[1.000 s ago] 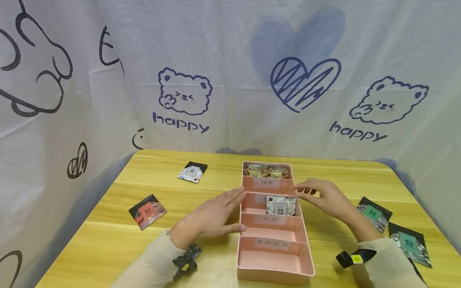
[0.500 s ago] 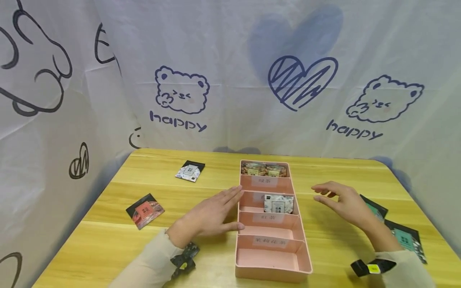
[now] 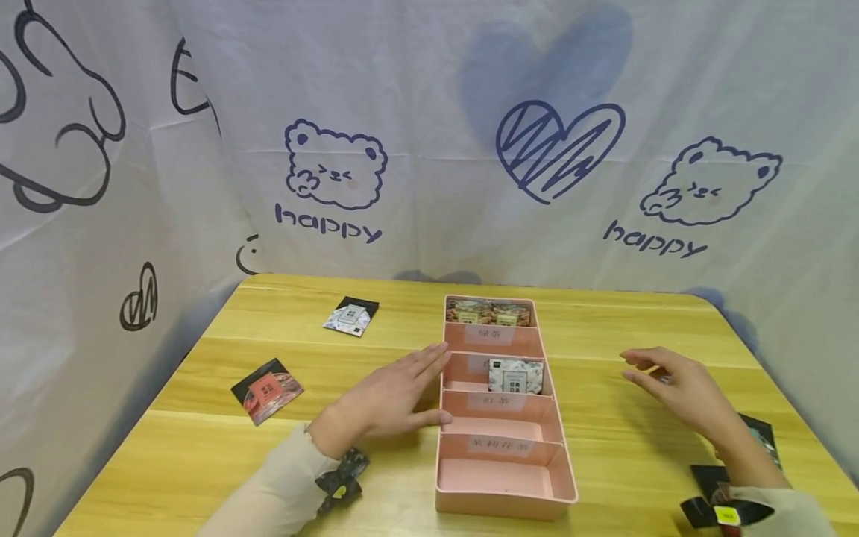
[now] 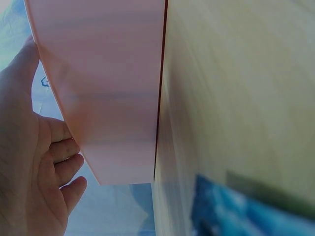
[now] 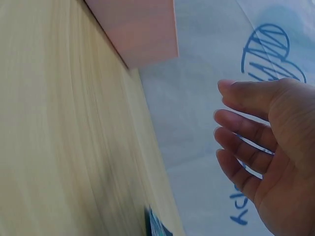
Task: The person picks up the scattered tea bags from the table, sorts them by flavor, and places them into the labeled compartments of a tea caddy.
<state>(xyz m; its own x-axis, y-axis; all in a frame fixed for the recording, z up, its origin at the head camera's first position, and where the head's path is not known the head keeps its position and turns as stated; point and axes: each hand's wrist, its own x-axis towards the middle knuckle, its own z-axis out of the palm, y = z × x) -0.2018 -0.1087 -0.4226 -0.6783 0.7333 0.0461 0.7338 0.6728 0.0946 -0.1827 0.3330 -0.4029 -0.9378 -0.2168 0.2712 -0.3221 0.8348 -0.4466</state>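
Note:
A long pink divided box (image 3: pixel 506 504) stands on the table, with paper labels on its dividers. My left hand (image 3: pixel 385 395) rests on the box's left rim, fingers fairly straight; the left wrist view shows this hand (image 4: pixel 37 162) touching the rim of the box wall (image 4: pixel 108 98). My right hand (image 3: pixel 681 388) hovers over the table right of the box, fingers loosely bent, holding nothing; the right wrist view shows the hand (image 5: pixel 275 147) apart from the box (image 5: pixel 140 29). A white patterned sachet (image 3: pixel 515 376) leans in one middle compartment. Two brownish sachets (image 3: pixel 470 312) stand in the far compartment.
On the left of the table lie a black-and-white sachet (image 3: pixel 351 316) and a red-labelled sachet (image 3: pixel 267 391). More sachets lie at the right, partly hidden by my right arm, among them a dark sachet (image 3: pixel 757 429). A printed cloth (image 3: pixel 429 186) hangs behind the table.
My right hand has left the box's right rim and moved right, over the table near the sachets there. My left hand has stayed on the left rim. The white sachet stays in its compartment.

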